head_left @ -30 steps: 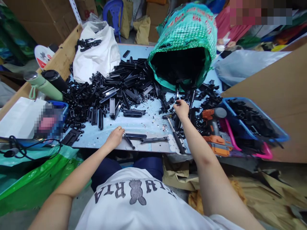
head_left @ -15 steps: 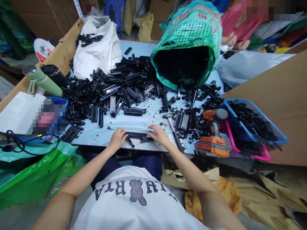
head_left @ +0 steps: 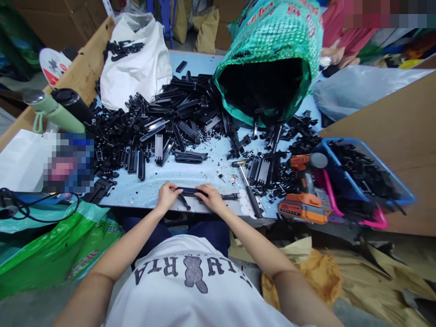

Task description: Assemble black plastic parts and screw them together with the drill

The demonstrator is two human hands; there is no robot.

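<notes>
A long black plastic bar (head_left: 190, 190) lies between my hands at the table's front edge. My left hand (head_left: 168, 196) pinches its left end, fingers closed. Over its right part my right hand (head_left: 210, 198) is closed, with thumb and fingers on the bar. A short black arm piece (head_left: 184, 201) slants down from beneath the bar near my left fingers. Another thin dark piece (head_left: 230, 196) sticks out to the right of my right hand. To the right of that lies a hammer (head_left: 250, 188) with a dark handle.
Black plastic parts (head_left: 163, 111) are heaped across the table behind my hands. A green woven sack (head_left: 269, 41) opens toward me. At right are an orange cordless drill (head_left: 303, 204) and a blue bin (head_left: 405, 197). A green bottle (head_left: 57, 113) stands left. Another person's hands (head_left: 335, 56) show at the back right.
My right hand has moved left along the bar and closed on it; before, its fingers were spread near the right end. The thin dark piece now shows farther right.
</notes>
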